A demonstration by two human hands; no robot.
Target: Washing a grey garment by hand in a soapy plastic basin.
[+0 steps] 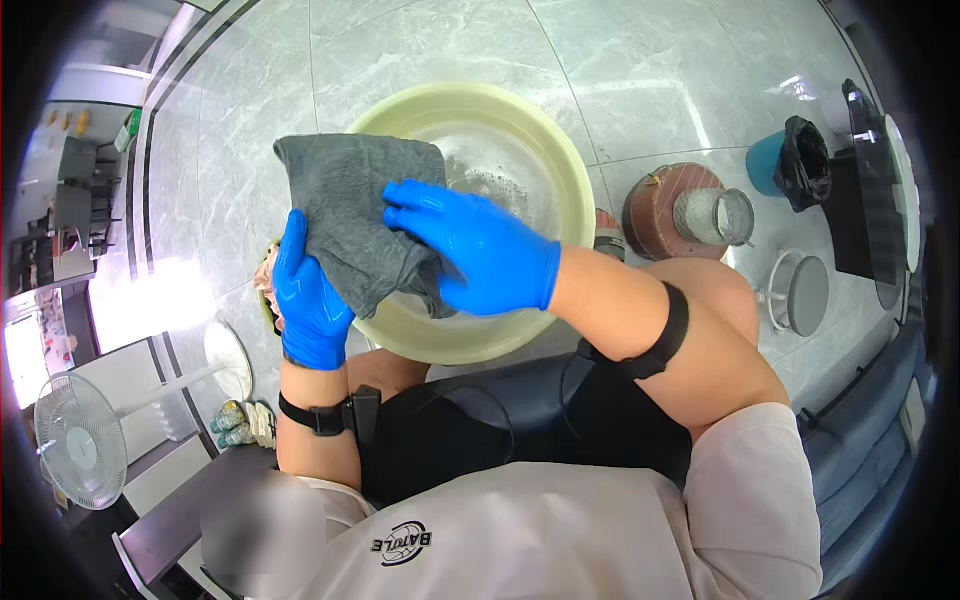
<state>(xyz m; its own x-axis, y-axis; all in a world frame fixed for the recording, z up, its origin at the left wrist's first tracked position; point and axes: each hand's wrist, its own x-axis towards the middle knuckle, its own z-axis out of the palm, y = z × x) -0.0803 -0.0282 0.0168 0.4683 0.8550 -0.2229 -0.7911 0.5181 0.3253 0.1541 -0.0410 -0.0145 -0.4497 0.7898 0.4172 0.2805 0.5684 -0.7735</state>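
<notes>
A dark grey cloth [355, 185] is spread above the left part of a pale yellow-green basin [572, 180] on the floor. Sudsy water [505, 165] shows in the basin. My left hand [312, 312], in a blue rubber glove, supports the cloth at its lower left edge; the thumb points up beside it and the other fingers are hidden underneath. My right hand [490, 250], gloved in blue too, lies over the cloth's right side with its fingers stretched out and nearly flat. The cloth's lower corner hangs down between my hands.
Behind my left wrist sits a container of fabric [268, 285], partly hidden. To the right are a reddish round stool [650, 215] with a glass jar [735, 217], a blue bin [765, 165] and a small grey stool [808, 293]. A standing fan [85, 445] is at left.
</notes>
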